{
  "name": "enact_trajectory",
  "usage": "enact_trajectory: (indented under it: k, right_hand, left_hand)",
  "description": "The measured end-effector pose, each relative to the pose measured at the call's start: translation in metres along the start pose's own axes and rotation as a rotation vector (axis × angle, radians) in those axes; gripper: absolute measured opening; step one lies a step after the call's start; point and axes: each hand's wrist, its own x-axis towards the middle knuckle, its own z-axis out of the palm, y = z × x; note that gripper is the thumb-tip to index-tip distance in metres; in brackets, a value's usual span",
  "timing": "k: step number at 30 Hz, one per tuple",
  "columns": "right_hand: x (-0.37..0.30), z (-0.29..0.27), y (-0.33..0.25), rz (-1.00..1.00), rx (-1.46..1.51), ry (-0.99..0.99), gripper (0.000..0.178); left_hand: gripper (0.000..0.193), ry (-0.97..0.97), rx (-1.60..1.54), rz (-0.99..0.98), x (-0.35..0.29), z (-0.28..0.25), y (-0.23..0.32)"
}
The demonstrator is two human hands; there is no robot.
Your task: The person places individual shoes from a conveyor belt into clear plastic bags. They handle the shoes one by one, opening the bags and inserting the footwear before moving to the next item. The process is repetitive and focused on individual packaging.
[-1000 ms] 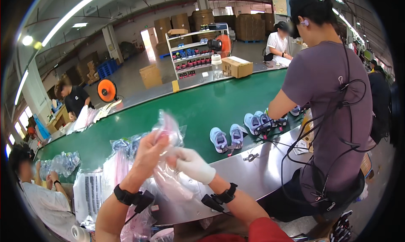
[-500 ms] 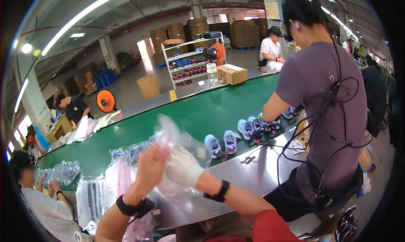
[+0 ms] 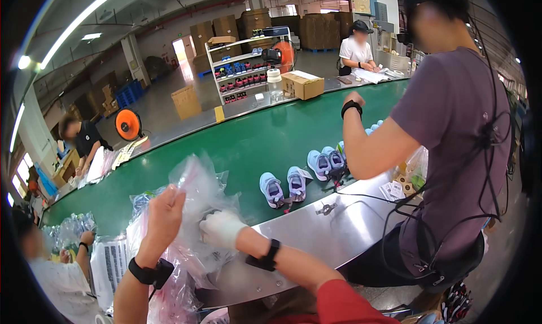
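My bare left hand (image 3: 165, 214) is closed on the edge of a clear plastic bag (image 3: 197, 180), which stands up above the fingers. Against the lower part of that bag is my right hand (image 3: 223, 229), in a white glove with its fingers curled in on the film. Whether the glove is inside or outside the bag I cannot tell. Below and left of my hands lies a heap of clear and pinkish plastic bags (image 3: 178, 262). Just beyond my right hand, a pair of light blue shoes (image 3: 271, 189) stands on the green conveyor belt (image 3: 243, 149).
More light blue shoes (image 3: 319, 163) stand farther right, beside a co-worker in a purple shirt (image 3: 451, 132). Another co-worker (image 3: 62, 273) handles bagged items (image 3: 70, 231) at left. A cardboard box (image 3: 302, 85) and a shoe rack (image 3: 240, 70) are across the belt. A metal ledge (image 3: 299, 225) runs along the near side.
My hands have moved left and apart, and the bag is spread wider between them. The purple-shirted co-worker has raised an arm. The whole view has shifted slightly.
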Motion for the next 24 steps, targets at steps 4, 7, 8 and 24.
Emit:
enact_trajectory:
  k: [4,7,8,24]
  right_hand:
    - [-0.064,-0.054,0.019,-0.068,0.640,0.538,0.027]
    - [-0.082,-0.076,0.078,0.456,0.034,0.535,0.045]
    - [-0.082,-0.061,0.109,0.567,-0.102,0.435,0.053]
    - [-0.083,-0.040,0.142,0.412,0.894,0.648,0.049]
  left_hand:
    - [0.023,0.033,-0.104,-0.115,0.009,-0.003,-0.001]
    - [0.024,-0.008,-0.160,-0.075,0.017,0.005,0.007]
    - [0.024,-0.024,-0.174,-0.089,0.017,0.009,0.011]
    - [0.024,-0.060,-0.133,-0.119,0.015,0.015,0.002]
